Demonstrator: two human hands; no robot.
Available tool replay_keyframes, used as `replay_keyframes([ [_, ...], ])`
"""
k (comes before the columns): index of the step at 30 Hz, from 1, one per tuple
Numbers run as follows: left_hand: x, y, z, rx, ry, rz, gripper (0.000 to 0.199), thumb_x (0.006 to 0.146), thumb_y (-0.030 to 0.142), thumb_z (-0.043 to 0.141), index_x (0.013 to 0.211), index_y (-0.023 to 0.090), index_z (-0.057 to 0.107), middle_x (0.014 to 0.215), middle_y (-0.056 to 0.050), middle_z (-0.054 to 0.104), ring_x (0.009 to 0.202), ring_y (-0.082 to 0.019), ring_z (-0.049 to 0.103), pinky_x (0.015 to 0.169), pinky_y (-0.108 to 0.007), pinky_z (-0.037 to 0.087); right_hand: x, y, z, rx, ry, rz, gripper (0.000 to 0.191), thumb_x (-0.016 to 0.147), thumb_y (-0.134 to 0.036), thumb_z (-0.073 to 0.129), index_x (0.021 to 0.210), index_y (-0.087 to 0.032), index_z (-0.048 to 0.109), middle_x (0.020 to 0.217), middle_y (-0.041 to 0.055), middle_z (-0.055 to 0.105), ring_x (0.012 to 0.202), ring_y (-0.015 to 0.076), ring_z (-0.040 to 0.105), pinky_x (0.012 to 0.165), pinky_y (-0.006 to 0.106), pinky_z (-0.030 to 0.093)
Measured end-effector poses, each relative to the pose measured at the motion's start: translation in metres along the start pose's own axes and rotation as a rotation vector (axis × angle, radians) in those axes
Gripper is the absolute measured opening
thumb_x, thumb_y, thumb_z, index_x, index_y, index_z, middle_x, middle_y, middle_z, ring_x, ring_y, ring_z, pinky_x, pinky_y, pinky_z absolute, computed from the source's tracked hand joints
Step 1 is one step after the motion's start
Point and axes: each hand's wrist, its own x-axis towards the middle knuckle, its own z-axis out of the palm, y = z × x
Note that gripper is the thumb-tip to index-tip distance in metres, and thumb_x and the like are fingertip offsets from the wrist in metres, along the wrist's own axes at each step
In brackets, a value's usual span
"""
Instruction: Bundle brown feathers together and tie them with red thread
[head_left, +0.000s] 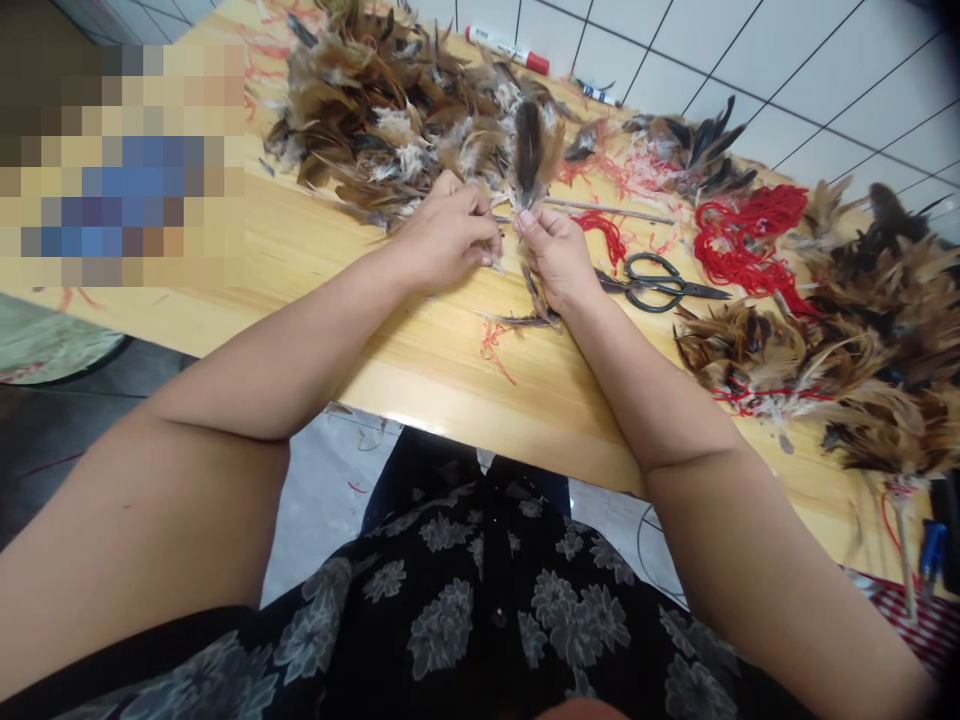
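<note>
My right hand (555, 255) is closed in a pinch on the base of a few brown and dark feathers (528, 155), which point up and away from me. Beside it, my left hand (454, 235) has its fingers curled together at the near edge of a big heap of brown feathers (352, 110). What those fingers hold, if anything, is too small to make out. A thin stick (615, 210) lies just beyond my right hand. Loose feathers (534, 295) and red thread scraps (491, 345) are on the wooden table (450, 390) below my hands.
Black-handled scissors (652, 285) lie right of my right hand, near a tangle of red yarn (750, 245). Tied feather bundles (780, 350) fill the table's right side. A red marker (506, 50) rests against the white tiled wall (697, 50). The upper left is pixelated.
</note>
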Motion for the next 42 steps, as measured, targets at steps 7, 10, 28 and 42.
replay_keyframes([
  [7, 0.008, -0.021, -0.021, -0.056, 0.001, 0.011, 0.038, 0.079, 0.034, 0.111, 0.086, 0.040, 0.074, 0.099, -0.003, 0.082, 0.132, -0.039, 0.064, 0.147, -0.059, 0.043, -0.002, 0.006, -0.003, -0.087, 0.021, 0.013, 0.064, 0.109, -0.085, 0.091, 0.094, -0.025, 0.073, 0.092, 0.0010, 0.065, 0.105, 0.0230, 0.070, 0.100, 0.038, 0.065],
  [10, 0.007, -0.024, -0.029, -0.088, -0.038, -0.045, 0.033, 0.088, 0.043, 0.108, 0.089, 0.040, 0.075, 0.093, -0.001, 0.078, 0.130, -0.037, 0.069, 0.144, -0.052, 0.046, -0.003, 0.006, -0.002, -0.141, 0.026, -0.001, 0.061, 0.109, -0.081, 0.093, 0.091, -0.026, 0.073, 0.089, 0.0007, 0.061, 0.101, 0.0234, 0.066, 0.099, 0.038, 0.061],
  [28, -0.001, 0.009, -0.032, -0.247, -0.040, -0.015, 0.030, 0.080, 0.008, 0.094, 0.081, 0.035, 0.081, 0.086, -0.005, 0.076, 0.129, -0.038, 0.075, 0.114, -0.043, 0.064, -0.008, -0.017, 0.005, -0.161, -0.122, 0.078, 0.078, 0.087, -0.091, 0.108, 0.076, -0.025, 0.067, 0.076, -0.0027, 0.056, 0.083, 0.0165, 0.050, 0.077, 0.034, 0.043],
  [42, -0.005, 0.014, -0.032, 0.230, 0.275, 0.116, 0.080, 0.073, -0.014, 0.096, 0.138, 0.031, 0.085, 0.158, -0.011, 0.084, 0.155, -0.043, 0.067, 0.147, -0.059, 0.046, -0.007, -0.006, 0.004, -0.123, -0.090, 0.096, 0.077, 0.094, -0.091, 0.103, 0.079, -0.027, 0.064, 0.079, -0.0018, 0.056, 0.087, 0.0191, 0.053, 0.081, 0.035, 0.049],
])
